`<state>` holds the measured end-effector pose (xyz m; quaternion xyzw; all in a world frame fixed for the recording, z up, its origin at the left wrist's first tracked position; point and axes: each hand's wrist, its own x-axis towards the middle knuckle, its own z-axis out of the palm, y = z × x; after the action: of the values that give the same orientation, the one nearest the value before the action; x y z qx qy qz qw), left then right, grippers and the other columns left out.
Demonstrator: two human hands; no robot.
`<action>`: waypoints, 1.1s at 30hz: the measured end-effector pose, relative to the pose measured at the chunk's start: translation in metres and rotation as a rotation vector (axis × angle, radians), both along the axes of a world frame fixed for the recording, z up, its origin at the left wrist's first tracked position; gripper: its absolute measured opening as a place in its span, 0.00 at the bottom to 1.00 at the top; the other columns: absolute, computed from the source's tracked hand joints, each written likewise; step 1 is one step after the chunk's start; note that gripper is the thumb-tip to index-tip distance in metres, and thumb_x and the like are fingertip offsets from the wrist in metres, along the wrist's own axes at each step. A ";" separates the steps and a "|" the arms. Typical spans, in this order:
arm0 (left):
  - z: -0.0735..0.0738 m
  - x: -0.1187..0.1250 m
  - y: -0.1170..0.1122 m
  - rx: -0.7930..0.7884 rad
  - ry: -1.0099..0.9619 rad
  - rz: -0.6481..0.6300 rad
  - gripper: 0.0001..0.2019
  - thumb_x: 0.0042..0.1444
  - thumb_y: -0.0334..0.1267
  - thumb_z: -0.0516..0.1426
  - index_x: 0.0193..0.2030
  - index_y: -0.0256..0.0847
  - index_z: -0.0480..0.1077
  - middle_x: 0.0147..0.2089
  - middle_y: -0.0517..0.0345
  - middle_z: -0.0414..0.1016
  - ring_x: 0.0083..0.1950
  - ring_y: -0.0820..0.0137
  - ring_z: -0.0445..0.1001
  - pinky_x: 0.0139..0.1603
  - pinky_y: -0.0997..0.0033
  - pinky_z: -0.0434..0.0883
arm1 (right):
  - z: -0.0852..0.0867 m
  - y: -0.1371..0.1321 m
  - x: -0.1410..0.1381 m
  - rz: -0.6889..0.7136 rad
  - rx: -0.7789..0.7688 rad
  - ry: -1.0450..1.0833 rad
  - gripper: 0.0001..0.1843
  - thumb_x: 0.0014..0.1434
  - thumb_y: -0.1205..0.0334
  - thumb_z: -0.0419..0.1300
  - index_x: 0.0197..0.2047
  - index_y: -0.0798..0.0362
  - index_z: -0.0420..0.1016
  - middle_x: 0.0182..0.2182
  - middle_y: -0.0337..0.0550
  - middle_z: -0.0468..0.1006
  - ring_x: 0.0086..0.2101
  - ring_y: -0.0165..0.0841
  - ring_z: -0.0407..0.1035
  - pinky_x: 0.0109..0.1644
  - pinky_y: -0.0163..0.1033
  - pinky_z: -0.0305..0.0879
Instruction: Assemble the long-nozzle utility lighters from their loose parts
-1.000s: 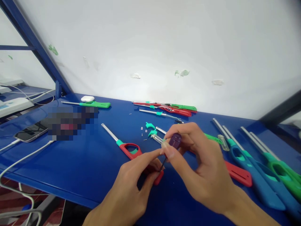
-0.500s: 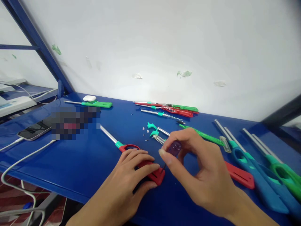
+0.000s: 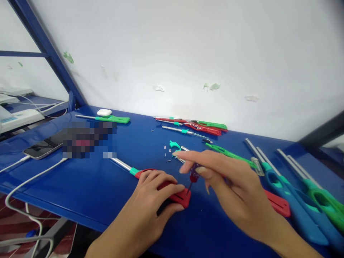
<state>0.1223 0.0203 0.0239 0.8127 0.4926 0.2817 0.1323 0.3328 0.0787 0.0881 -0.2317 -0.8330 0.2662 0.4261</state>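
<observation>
My left hand (image 3: pixel 150 204) lies curled over the red handle of a long-nosed lighter (image 3: pixel 177 197) and presses it onto the blue table (image 3: pixel 88 179). The lighter's metal tube (image 3: pixel 120 163) points away to the left. My right hand (image 3: pixel 231 190) pinches a small screwdriver with a dark purple-red handle (image 3: pixel 194 174) between thumb and fingers. Its thin tip (image 3: pixel 189 188) stands on the butt end of the red handle.
Small screws and teal trigger parts (image 3: pixel 173 145) lie just beyond my hands. Red and green lighters (image 3: pixel 199 125) sit near the wall, blue and green ones (image 3: pixel 295 190) at the right, a red shell (image 3: pixel 278 204) beside my right wrist. A phone (image 3: pixel 43 147) with white cable (image 3: pixel 34 175) lies left.
My left hand dropped from the screwdriver tip onto the red handle and pressed it down. My right hand lowered the screwdriver until its tip met the handle's end.
</observation>
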 end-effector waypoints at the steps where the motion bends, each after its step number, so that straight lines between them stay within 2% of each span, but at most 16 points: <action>1: 0.001 0.000 0.000 -0.001 0.007 0.004 0.12 0.69 0.38 0.63 0.57 0.55 0.74 0.59 0.61 0.77 0.61 0.60 0.72 0.65 0.52 0.64 | 0.000 0.001 0.000 -0.007 0.009 0.018 0.21 0.74 0.72 0.53 0.60 0.41 0.78 0.43 0.35 0.84 0.37 0.27 0.76 0.41 0.32 0.74; 4: 0.002 -0.001 0.001 -0.008 0.017 0.000 0.15 0.69 0.38 0.62 0.60 0.55 0.73 0.59 0.59 0.77 0.62 0.58 0.71 0.65 0.50 0.65 | -0.001 0.001 -0.002 -0.046 0.072 0.045 0.13 0.70 0.71 0.62 0.48 0.43 0.83 0.39 0.35 0.83 0.36 0.28 0.76 0.38 0.33 0.73; 5: 0.002 -0.001 0.001 -0.015 0.015 -0.004 0.16 0.69 0.37 0.62 0.61 0.56 0.72 0.59 0.59 0.76 0.63 0.58 0.71 0.66 0.50 0.65 | -0.001 0.001 -0.002 -0.054 0.089 0.035 0.12 0.69 0.71 0.63 0.47 0.44 0.84 0.38 0.36 0.83 0.35 0.29 0.76 0.38 0.33 0.73; 7: 0.002 -0.001 0.002 -0.036 0.009 -0.008 0.16 0.69 0.37 0.62 0.61 0.56 0.72 0.59 0.59 0.76 0.64 0.58 0.70 0.67 0.48 0.64 | -0.002 0.000 -0.002 -0.037 0.102 -0.006 0.15 0.71 0.69 0.60 0.55 0.43 0.82 0.41 0.38 0.83 0.37 0.31 0.76 0.40 0.36 0.74; 9: 0.002 -0.001 0.001 -0.053 0.003 -0.011 0.14 0.69 0.37 0.63 0.58 0.55 0.73 0.60 0.60 0.76 0.63 0.58 0.70 0.67 0.48 0.63 | -0.003 -0.001 -0.002 0.012 0.092 -0.049 0.23 0.74 0.71 0.53 0.64 0.42 0.76 0.49 0.40 0.84 0.43 0.34 0.77 0.47 0.41 0.75; 11: 0.002 -0.001 0.001 -0.054 0.006 -0.006 0.13 0.69 0.37 0.63 0.57 0.55 0.73 0.61 0.59 0.76 0.63 0.57 0.70 0.67 0.48 0.63 | -0.003 -0.001 -0.003 0.035 0.066 -0.042 0.24 0.74 0.72 0.51 0.64 0.40 0.75 0.50 0.39 0.85 0.46 0.34 0.77 0.50 0.43 0.74; 14: 0.002 -0.001 0.000 -0.044 0.007 0.005 0.13 0.70 0.37 0.61 0.58 0.56 0.74 0.62 0.59 0.75 0.63 0.57 0.70 0.64 0.49 0.65 | -0.003 -0.001 -0.003 -0.039 0.025 0.049 0.12 0.69 0.69 0.64 0.49 0.40 0.82 0.40 0.35 0.84 0.40 0.33 0.77 0.44 0.38 0.75; 16: 0.002 -0.001 0.001 -0.045 0.000 0.015 0.12 0.71 0.37 0.60 0.58 0.56 0.74 0.61 0.60 0.76 0.63 0.57 0.70 0.64 0.49 0.65 | -0.003 -0.002 -0.003 -0.071 0.023 0.054 0.11 0.66 0.66 0.69 0.49 0.41 0.83 0.40 0.36 0.82 0.38 0.32 0.76 0.42 0.36 0.75; 19: 0.003 0.000 0.002 -0.039 0.002 0.028 0.13 0.69 0.36 0.62 0.58 0.55 0.74 0.60 0.60 0.77 0.63 0.56 0.70 0.65 0.48 0.64 | -0.002 -0.002 -0.002 -0.002 0.028 0.014 0.18 0.73 0.68 0.59 0.58 0.40 0.81 0.50 0.40 0.83 0.46 0.33 0.78 0.48 0.38 0.76; 20: 0.003 0.000 0.003 -0.036 0.003 0.026 0.13 0.69 0.36 0.62 0.58 0.55 0.73 0.60 0.59 0.76 0.63 0.56 0.70 0.65 0.48 0.64 | -0.002 -0.002 -0.002 0.012 0.020 0.027 0.19 0.73 0.70 0.56 0.58 0.40 0.80 0.50 0.40 0.83 0.47 0.34 0.78 0.49 0.39 0.76; 22: 0.005 0.000 0.003 -0.046 0.006 0.018 0.14 0.69 0.35 0.62 0.59 0.54 0.74 0.60 0.59 0.76 0.62 0.57 0.70 0.64 0.49 0.64 | -0.002 -0.003 -0.002 -0.025 0.019 0.092 0.15 0.70 0.71 0.61 0.52 0.41 0.82 0.43 0.37 0.84 0.42 0.33 0.78 0.45 0.38 0.76; 24: 0.006 0.000 0.003 -0.063 0.005 0.010 0.14 0.69 0.35 0.61 0.59 0.54 0.74 0.58 0.59 0.77 0.60 0.59 0.71 0.63 0.50 0.65 | -0.002 -0.003 -0.002 -0.108 0.056 0.126 0.11 0.65 0.69 0.68 0.45 0.41 0.84 0.36 0.36 0.81 0.35 0.32 0.76 0.38 0.36 0.75; 26: 0.006 0.000 0.003 -0.071 0.001 0.015 0.13 0.69 0.35 0.62 0.58 0.54 0.74 0.57 0.59 0.77 0.59 0.59 0.72 0.63 0.51 0.65 | -0.002 -0.003 -0.002 -0.142 0.088 0.080 0.12 0.67 0.68 0.67 0.49 0.41 0.85 0.39 0.38 0.80 0.34 0.31 0.74 0.36 0.36 0.74; 29: 0.004 0.000 0.003 -0.050 -0.011 0.020 0.13 0.69 0.37 0.62 0.58 0.54 0.75 0.58 0.59 0.77 0.60 0.58 0.71 0.64 0.51 0.64 | -0.002 -0.003 -0.002 -0.076 0.044 0.011 0.22 0.73 0.71 0.56 0.61 0.39 0.79 0.46 0.39 0.82 0.39 0.30 0.77 0.42 0.36 0.75; 30: 0.003 0.000 0.003 -0.046 -0.011 0.018 0.13 0.69 0.37 0.62 0.58 0.54 0.74 0.58 0.59 0.77 0.61 0.58 0.71 0.64 0.51 0.64 | -0.003 -0.003 -0.002 -0.065 0.027 0.029 0.22 0.73 0.72 0.56 0.60 0.39 0.79 0.45 0.38 0.83 0.40 0.30 0.77 0.44 0.36 0.75; 33: 0.002 -0.001 0.003 -0.050 -0.003 0.015 0.14 0.69 0.36 0.62 0.59 0.54 0.74 0.58 0.59 0.77 0.60 0.59 0.71 0.64 0.52 0.64 | -0.002 -0.002 -0.002 -0.122 0.046 0.100 0.12 0.66 0.69 0.67 0.47 0.40 0.83 0.36 0.35 0.80 0.37 0.31 0.75 0.41 0.36 0.74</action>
<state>0.1215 0.0230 0.0258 0.8051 0.5052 0.2716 0.1512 0.3312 0.0768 0.0859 -0.2585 -0.8010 0.2317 0.4877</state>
